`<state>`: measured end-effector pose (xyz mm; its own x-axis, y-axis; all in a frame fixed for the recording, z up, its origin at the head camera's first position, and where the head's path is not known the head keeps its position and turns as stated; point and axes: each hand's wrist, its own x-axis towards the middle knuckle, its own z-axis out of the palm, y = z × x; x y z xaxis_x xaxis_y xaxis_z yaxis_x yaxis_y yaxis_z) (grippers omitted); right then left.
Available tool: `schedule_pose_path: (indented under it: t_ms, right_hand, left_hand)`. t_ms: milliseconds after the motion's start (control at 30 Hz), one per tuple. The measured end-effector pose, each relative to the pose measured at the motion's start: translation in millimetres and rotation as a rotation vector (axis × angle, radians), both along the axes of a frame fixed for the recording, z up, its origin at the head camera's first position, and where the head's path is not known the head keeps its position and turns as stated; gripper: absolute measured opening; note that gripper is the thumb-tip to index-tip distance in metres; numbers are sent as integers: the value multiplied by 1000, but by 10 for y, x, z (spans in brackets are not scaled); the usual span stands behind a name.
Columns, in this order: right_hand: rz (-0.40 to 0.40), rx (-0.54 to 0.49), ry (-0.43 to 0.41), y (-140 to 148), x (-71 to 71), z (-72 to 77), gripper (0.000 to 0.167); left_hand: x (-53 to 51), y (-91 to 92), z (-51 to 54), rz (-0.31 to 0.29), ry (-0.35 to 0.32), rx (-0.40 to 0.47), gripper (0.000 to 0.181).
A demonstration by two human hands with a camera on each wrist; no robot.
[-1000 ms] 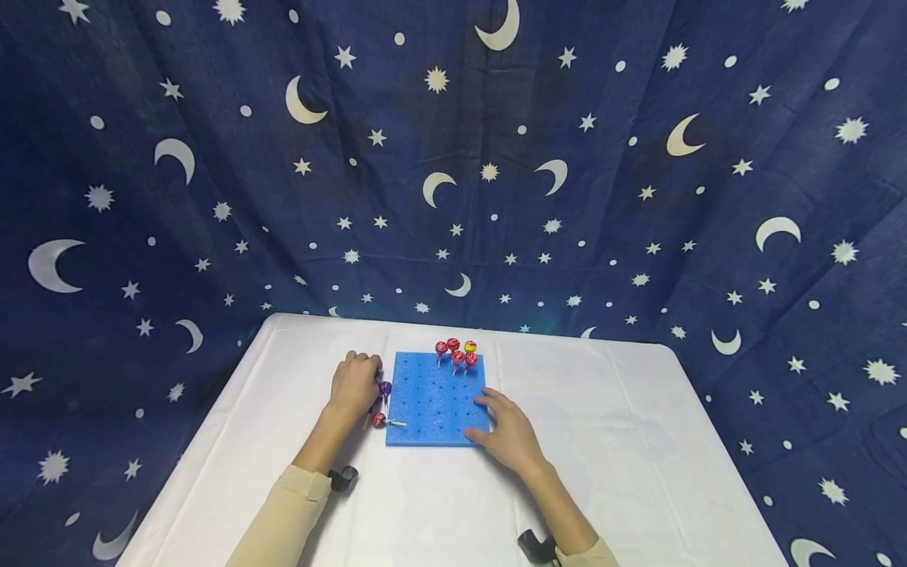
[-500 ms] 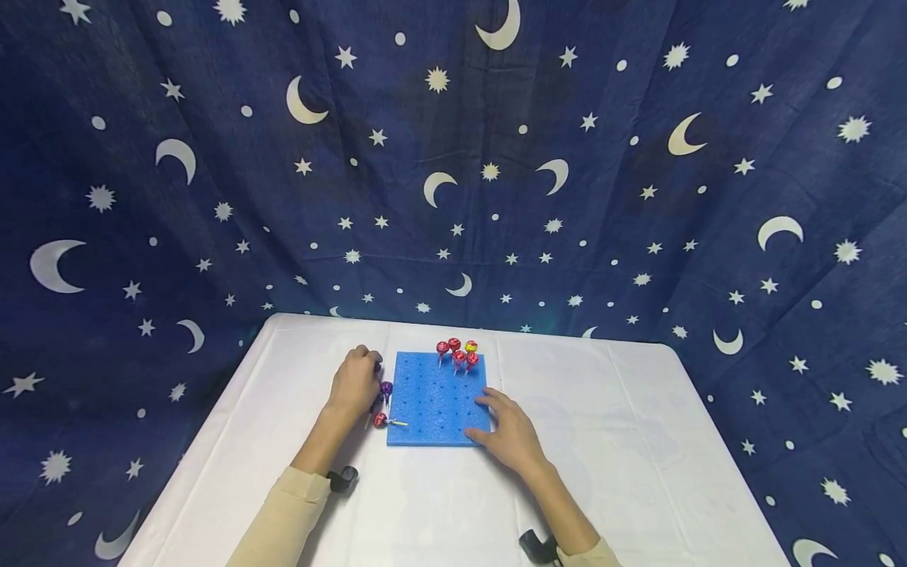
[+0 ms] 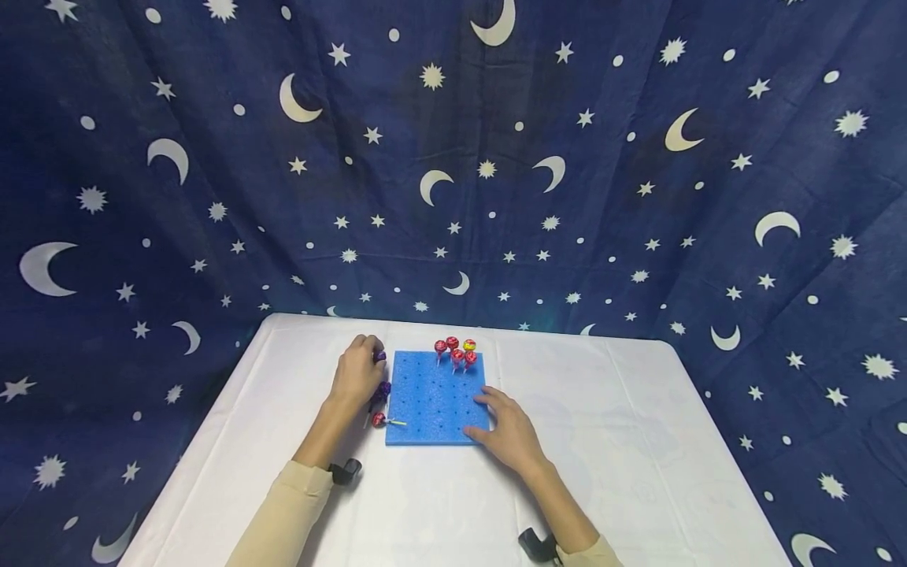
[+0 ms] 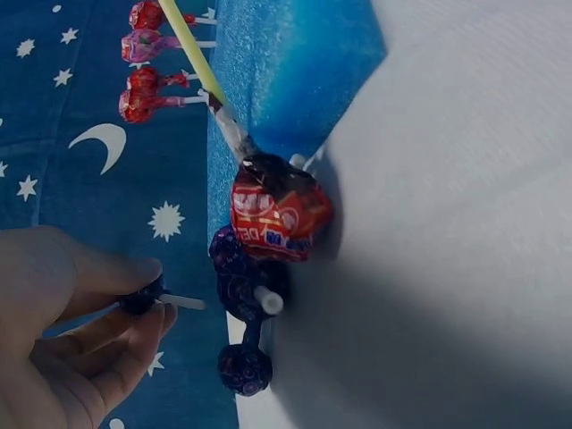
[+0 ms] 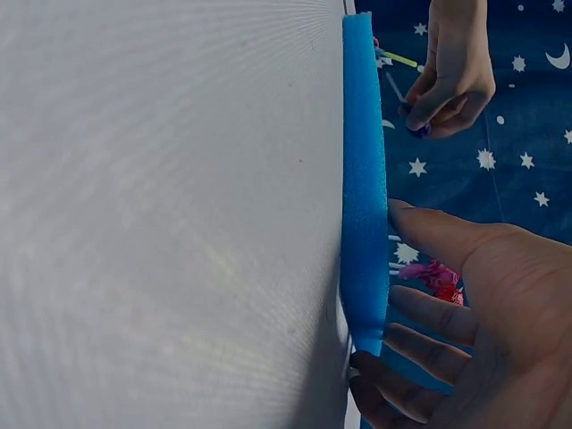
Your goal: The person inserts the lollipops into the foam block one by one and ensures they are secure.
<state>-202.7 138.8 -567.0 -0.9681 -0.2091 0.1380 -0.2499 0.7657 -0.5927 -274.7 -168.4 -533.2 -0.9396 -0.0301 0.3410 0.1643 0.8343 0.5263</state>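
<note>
My left hand (image 3: 358,375) pinches a dark purple lollipop (image 4: 141,299) by its wrapped head, raised beside the board's left edge. Its white stick (image 4: 186,302) points free in the left wrist view. Below it on the table lie more dark purple lollipops (image 4: 244,369), partly overlapping. A red lollipop (image 4: 279,214) lies near them, its yellow stick (image 3: 398,424) over the board's edge. The blue foam board (image 3: 432,405) has rows of small holes. My right hand (image 3: 512,433) rests at the board's right edge, fingers spread and holding nothing up.
At the board's back right corner, several red lollipops (image 3: 457,357) and a yellow one (image 3: 469,346) stand upright. A white cloth (image 3: 609,465) covers the table. Behind hangs a dark blue curtain (image 3: 397,102) with stars and moons.
My left hand has risen and moved slightly away from me, bringing a purple lollipop up in its fingertips. More purple shows beside the board. The right hand has not moved.
</note>
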Motion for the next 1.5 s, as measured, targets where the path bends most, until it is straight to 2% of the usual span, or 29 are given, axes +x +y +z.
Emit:
schedule_pose_path:
  t_ms: [133, 267, 633, 900, 1200, 1500]
  right_hand:
    - [4, 3, 3, 0, -3, 2, 60]
    - [-1, 9, 9, 4, -9, -7, 60]
    - [2, -5, 15, -13, 0, -18, 59]
    - [3, 3, 11, -20, -15, -48, 60]
    - [-4, 1, 18, -17, -17, -73, 59]
    - [-16, 11, 17, -11, -13, -70, 59]
  left_hand:
    - [-21, 36, 26, 17, 28, 91, 30]
    - [-54, 76, 52, -12, 75, 174, 32]
    - [-144, 194, 81, -79, 103, 280, 23]
    - [-221, 206, 61, -85, 105, 286, 22]
    - [-375, 237, -7, -84, 91, 239, 23]
    - [-449, 280, -40, -86, 69, 228, 23]
